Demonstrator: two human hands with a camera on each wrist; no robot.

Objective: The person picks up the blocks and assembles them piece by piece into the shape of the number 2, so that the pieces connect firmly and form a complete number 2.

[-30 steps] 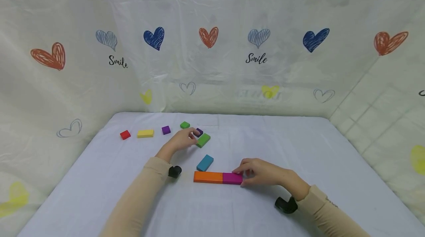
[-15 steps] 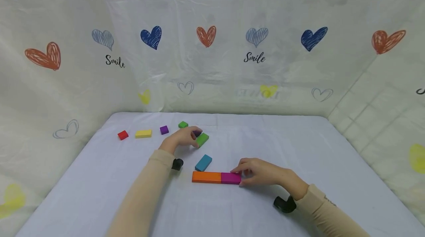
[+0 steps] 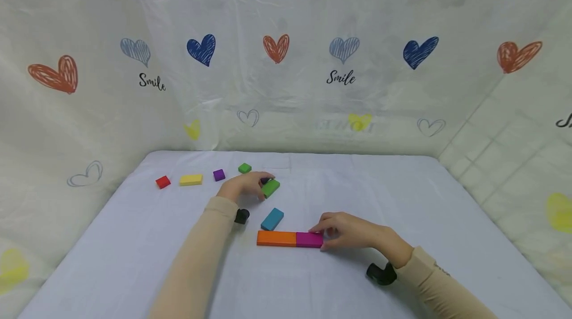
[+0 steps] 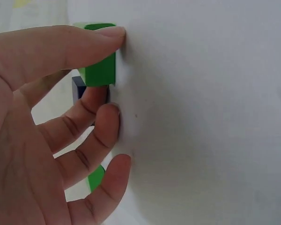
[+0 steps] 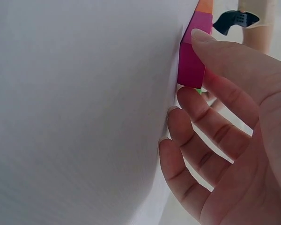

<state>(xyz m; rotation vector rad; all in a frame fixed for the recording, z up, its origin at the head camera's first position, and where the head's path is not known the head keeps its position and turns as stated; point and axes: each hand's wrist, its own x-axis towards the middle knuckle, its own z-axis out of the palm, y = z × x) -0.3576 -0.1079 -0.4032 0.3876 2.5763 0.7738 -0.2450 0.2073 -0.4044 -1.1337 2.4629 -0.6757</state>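
Note:
In the head view my left hand (image 3: 245,185) is over a green block (image 3: 270,188), its thumb against the block's near end. A dark purple block (image 3: 265,180) lies just behind, mostly hidden by the fingers. The left wrist view shows the thumb across the green block (image 4: 101,70), with the index finger on its far side. My right hand (image 3: 353,232) pinches the free end of a magenta block (image 3: 308,239) between thumb and fingers. That block lies end to end with an orange block (image 3: 276,238). A blue block (image 3: 272,219) sits at an angle just behind the orange one.
A red block (image 3: 163,182), a yellow block (image 3: 190,180), a purple block (image 3: 219,175) and a small green block (image 3: 244,167) lie across the back left. White cloth covers the table (image 3: 380,185), and a heart-printed curtain (image 3: 286,91) hangs behind it.
My left hand has edged right and closed in on the green block, covering more of the dark purple one. The right hand keeps its hold on the magenta block. The head view has shifted slightly.

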